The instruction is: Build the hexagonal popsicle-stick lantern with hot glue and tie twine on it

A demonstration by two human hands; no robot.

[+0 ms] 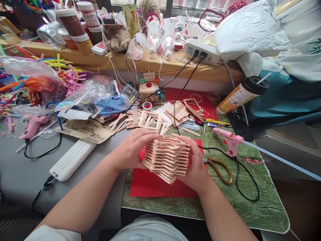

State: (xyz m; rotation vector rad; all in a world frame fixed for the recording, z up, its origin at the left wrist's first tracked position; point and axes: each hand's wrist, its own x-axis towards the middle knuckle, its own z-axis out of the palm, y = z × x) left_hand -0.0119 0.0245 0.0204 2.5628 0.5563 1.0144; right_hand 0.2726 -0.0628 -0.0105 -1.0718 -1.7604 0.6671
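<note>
Between my two hands is a box-like stack of popsicle sticks (167, 159), layered crosswise and tilted, above a red sheet (150, 187). My left hand (131, 147) grips its left side, with the fingers over the top edge. On the opposite side my right hand (195, 164) is closed around the stack; part of its fingers is hidden behind it. Scissors with brown handles (222, 170) lie just right of my right hand. Loose popsicle sticks and square stick frames (152, 122) are spread beyond the stack.
A pink glue gun (229, 140) with a long glue stick and cord lies at right; another pink glue gun (33, 127) is at left. A white power strip (72, 160), sandpaper (87, 130) and a lidded drink cup (242, 93) surround the work area. Bottles (153, 36) line the back ledge.
</note>
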